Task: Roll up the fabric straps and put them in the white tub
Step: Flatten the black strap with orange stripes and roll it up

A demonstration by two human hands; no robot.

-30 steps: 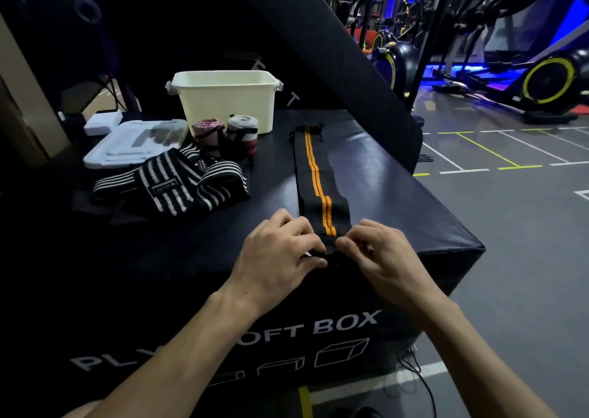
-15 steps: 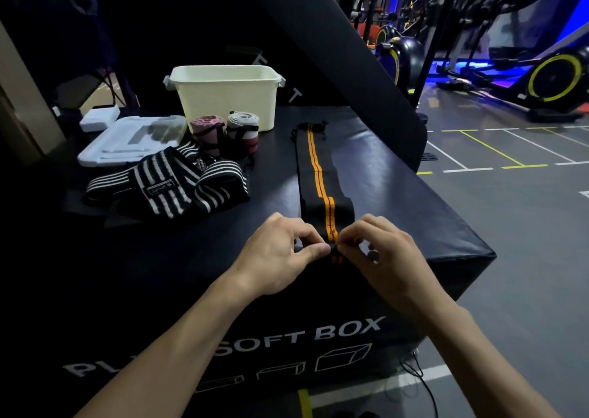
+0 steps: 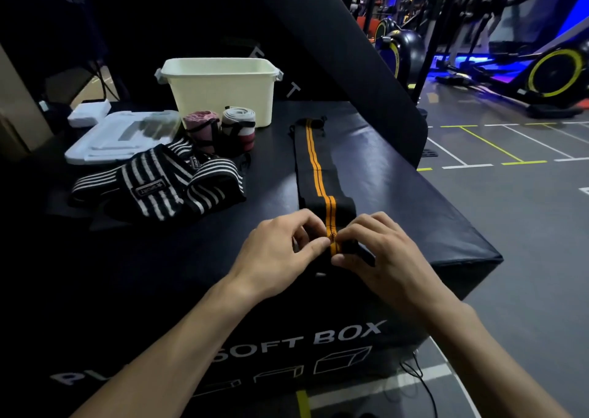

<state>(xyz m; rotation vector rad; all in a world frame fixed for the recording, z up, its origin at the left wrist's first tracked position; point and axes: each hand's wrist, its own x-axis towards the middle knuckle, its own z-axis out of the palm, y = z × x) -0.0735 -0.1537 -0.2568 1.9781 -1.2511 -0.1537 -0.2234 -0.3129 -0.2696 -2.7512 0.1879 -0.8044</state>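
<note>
Step in hand: starting the roll on the long black fabric strap with twin orange stripes. It lies flat along the padded black tabletop, running from near the front edge back toward the cream-white plastic tub. The near end is turned over into a small first fold.

Hands: left hand and right hand sit close together at that near end, fingertips pinching the folded strap from either side of the orange stripes. Both are clamped on the fabric, thumbs nearly meeting.

Next move, as I judge it: keep the fold tight and square, then walk the roll away along the strap's length, even pressure from both sides so it does not cone out (elastic webbing tends to spring open).

Containers: the tub stands upright at the back, open-topped; its inside is hidden from this angle, so contents cannot be told. Two finished rolls, one pink fabric roll and one grey-and-red fabric roll, stand just in front of it, outside. A loose heap of black-and-white striped straps lies left of centre, unrolled. A flat white plastic lid rests beside them.
</note>
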